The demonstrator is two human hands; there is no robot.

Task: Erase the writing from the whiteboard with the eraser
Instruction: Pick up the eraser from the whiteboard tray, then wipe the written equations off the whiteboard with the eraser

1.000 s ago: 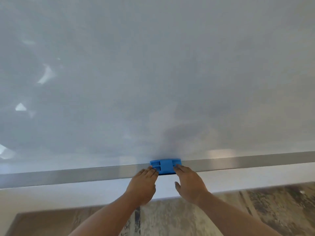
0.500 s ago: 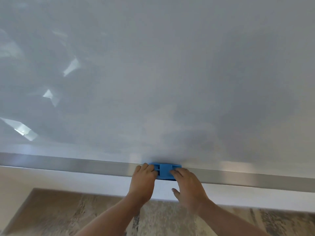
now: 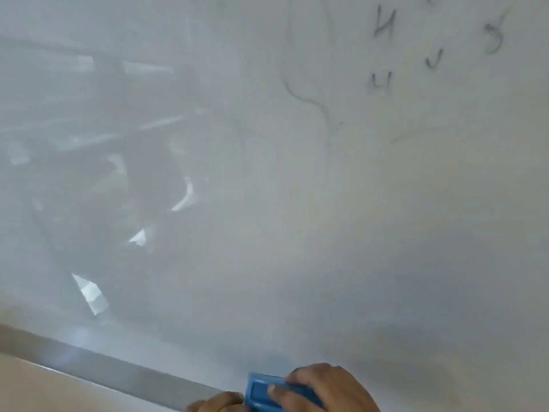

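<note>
A large whiteboard (image 3: 297,233) fills the view. Dark marker writing (image 3: 383,25) and squiggly lines sit at its upper right. The blue eraser (image 3: 261,392) rests low on the board, at the bottom of the frame. My right hand (image 3: 326,388) is wrapped over the eraser's right part, fingers curled on it. Only the knuckles of my left hand (image 3: 217,404) show at the bottom edge, touching the eraser's left end; its grip is hidden.
The board's grey metal bottom rail (image 3: 104,370) slants down from left to right, with a pale wall (image 3: 44,391) strip below it. Bright window reflections (image 3: 92,292) lie on the board's left half.
The view has swung upward and tilted, bringing writing into sight at the upper right. The eraser has come up off the rail onto the board, my right hand now over it.
</note>
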